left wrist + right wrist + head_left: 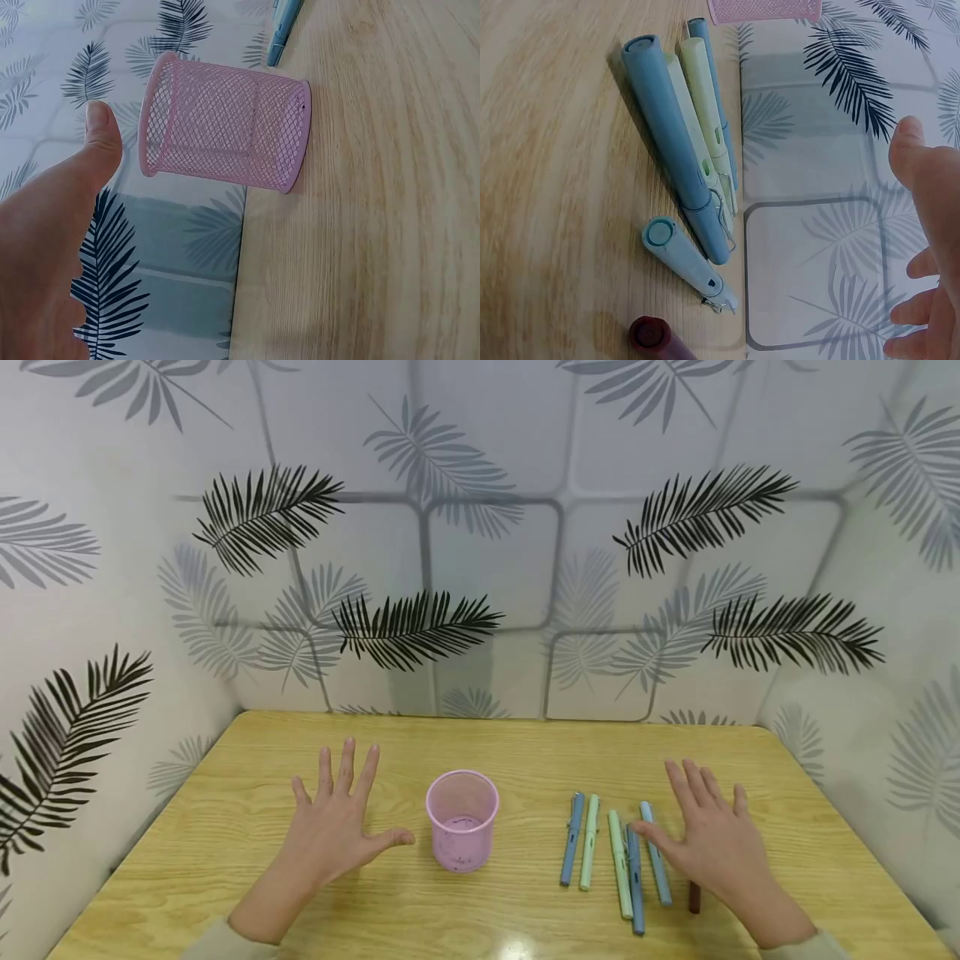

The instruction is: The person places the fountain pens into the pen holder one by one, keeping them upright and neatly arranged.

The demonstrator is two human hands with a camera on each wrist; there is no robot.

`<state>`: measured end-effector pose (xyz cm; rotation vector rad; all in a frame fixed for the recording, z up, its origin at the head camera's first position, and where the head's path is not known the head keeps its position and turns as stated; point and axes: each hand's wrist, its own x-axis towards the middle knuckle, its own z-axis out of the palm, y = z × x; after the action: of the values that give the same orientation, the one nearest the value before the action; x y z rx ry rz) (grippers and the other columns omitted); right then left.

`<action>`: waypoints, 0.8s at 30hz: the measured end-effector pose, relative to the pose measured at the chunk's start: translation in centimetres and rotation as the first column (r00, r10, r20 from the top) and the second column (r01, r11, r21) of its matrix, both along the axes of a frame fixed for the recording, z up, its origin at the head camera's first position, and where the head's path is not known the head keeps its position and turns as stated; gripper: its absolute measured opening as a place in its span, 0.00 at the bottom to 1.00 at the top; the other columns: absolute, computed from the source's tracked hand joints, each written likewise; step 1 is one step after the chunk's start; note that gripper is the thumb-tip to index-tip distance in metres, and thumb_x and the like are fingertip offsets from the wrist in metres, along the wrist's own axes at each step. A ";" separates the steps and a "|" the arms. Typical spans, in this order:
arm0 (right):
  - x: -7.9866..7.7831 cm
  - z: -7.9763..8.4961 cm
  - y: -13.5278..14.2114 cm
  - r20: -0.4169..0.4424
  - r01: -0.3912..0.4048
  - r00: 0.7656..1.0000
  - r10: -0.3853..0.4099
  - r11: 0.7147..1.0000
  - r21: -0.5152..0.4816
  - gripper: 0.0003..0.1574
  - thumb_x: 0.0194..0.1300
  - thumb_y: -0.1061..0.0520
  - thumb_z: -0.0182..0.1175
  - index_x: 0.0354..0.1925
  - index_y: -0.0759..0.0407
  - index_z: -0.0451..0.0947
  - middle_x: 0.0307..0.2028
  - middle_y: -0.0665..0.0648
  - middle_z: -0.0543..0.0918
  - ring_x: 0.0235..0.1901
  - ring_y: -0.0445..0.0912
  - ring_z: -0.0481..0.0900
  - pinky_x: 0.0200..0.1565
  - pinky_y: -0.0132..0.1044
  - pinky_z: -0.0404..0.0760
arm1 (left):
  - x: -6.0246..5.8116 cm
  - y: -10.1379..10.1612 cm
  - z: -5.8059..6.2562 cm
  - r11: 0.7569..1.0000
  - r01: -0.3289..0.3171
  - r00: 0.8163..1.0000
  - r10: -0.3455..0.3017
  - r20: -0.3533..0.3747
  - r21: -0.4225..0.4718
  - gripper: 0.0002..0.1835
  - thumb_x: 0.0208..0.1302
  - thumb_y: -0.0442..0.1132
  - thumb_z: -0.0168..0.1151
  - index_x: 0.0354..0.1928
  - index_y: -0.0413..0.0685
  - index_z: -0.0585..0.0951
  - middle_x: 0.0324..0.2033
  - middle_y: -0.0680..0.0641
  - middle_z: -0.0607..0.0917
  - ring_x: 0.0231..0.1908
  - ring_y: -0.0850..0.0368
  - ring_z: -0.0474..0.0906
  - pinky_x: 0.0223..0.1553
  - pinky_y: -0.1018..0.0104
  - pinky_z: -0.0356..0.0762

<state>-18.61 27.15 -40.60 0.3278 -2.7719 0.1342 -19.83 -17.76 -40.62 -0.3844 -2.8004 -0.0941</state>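
Note:
My left hand [330, 827] is spread with straight fingers, left of a pink mesh pen cup [462, 850] that stands upright on the table. Its thumb points toward the cup without touching it. In the left wrist view the mesh wall of the cup [217, 124] shows from the side. Over on the right, my right hand [716, 847] hovers with its fingers extended and holds nothing. Several capped pens lie near it: a dark blue pen [572, 839], a pale green pen [589, 843], a light blue pen [657, 856] and others. A dark red pen [660, 339] is partly hidden by this hand in the head view.
The wooden table [360, 910] meets a wall [495, 560] with leaf-patterned covering at its back edge. More patterned wall rises on the left and right sides. Between the cup and the pens lies a strip of bare tabletop.

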 end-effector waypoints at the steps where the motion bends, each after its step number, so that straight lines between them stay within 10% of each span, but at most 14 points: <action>1: 0.1 0.0 0.0 -0.006 -0.004 1.000 0.004 1.000 -0.015 0.58 0.59 0.27 0.51 0.71 0.63 0.48 0.64 0.72 0.60 0.62 0.67 0.57 0.57 0.69 0.47 | 0.0 0.0 0.0 1.000 -0.001 1.000 0.001 -0.004 0.000 0.62 0.43 0.82 0.45 0.73 0.52 0.39 0.70 0.37 0.41 0.67 0.31 0.34 0.53 0.24 0.43; 7: 0.3 0.3 0.3 0.020 -0.004 1.000 0.008 0.984 -0.178 0.54 0.61 0.33 0.54 0.71 0.63 0.49 0.63 0.72 0.62 0.53 0.65 0.70 0.56 0.67 0.53 | 0.1 0.5 -0.3 0.998 0.027 1.000 -0.026 -0.012 0.064 0.63 0.45 0.78 0.53 0.73 0.50 0.38 0.70 0.34 0.40 0.66 0.31 0.35 0.53 0.25 0.47; 11: 0.6 0.5 0.6 0.061 0.063 0.997 -0.047 0.953 -0.296 0.49 0.63 0.34 0.53 0.70 0.61 0.53 0.47 0.68 0.78 0.30 0.61 0.77 0.33 0.52 0.76 | 0.1 0.7 -0.5 0.984 0.040 0.999 -0.044 0.018 0.171 0.62 0.48 0.74 0.55 0.73 0.50 0.37 0.70 0.35 0.39 0.67 0.33 0.35 0.54 0.29 0.51; 14: 0.7 0.6 0.9 0.106 0.128 0.990 -0.096 0.925 -0.358 0.46 0.65 0.34 0.50 0.68 0.62 0.56 0.44 0.67 0.80 0.32 0.62 0.77 0.18 0.43 0.69 | 0.1 0.8 -0.3 0.955 0.053 0.997 -0.065 0.030 0.293 0.59 0.51 0.69 0.58 0.73 0.48 0.39 0.70 0.36 0.42 0.67 0.34 0.41 0.53 0.33 0.60; 20: 0.5 0.1 2.1 0.187 0.209 0.972 -0.144 0.891 -0.402 0.45 0.67 0.32 0.43 0.61 0.69 0.63 0.47 0.69 0.79 0.41 0.62 0.79 0.32 0.52 0.77 | 0.3 1.0 0.1 0.880 0.086 0.995 -0.098 0.002 0.467 0.52 0.55 0.63 0.61 0.72 0.48 0.47 0.68 0.38 0.57 0.58 0.34 0.65 0.35 0.42 0.76; 24: 0.3 -0.2 2.7 0.270 0.254 0.951 -0.150 0.879 -0.404 0.47 0.67 0.31 0.41 0.57 0.73 0.65 0.41 0.69 0.80 0.35 0.57 0.81 0.30 0.49 0.77 | 0.3 1.5 0.0 0.827 0.096 0.993 -0.117 0.003 0.555 0.49 0.55 0.60 0.62 0.72 0.49 0.51 0.64 0.37 0.65 0.53 0.33 0.70 0.43 0.42 0.73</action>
<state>-18.33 29.89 -40.85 -0.1052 -2.8705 0.7703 -19.55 -16.31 -40.63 -0.3892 -2.6173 -0.9253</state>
